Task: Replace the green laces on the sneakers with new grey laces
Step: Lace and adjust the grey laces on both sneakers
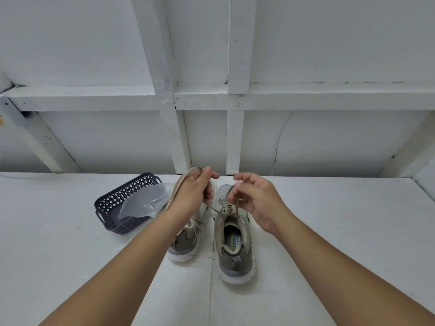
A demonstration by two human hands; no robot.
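Two grey sneakers stand side by side on the white table, heels toward me. My left forearm covers much of the left sneaker [183, 245]. The right sneaker [234, 241] shows its open collar and insole. My left hand [194, 190] grips a lace [175, 192] that loops over the hand and hangs down its left side. From that hand a strand runs down to the right sneaker's upper eyelets. My right hand [255, 196] pinches another strand of lace just above the right sneaker's tongue. The lace looks greyish-tan; I cannot tell its true colour.
A dark perforated plastic basket [110, 208] sits left of the sneakers, with a clear plastic bag [146, 203] draped over its right rim. A white wall with wooden framing rises right behind the table's far edge.
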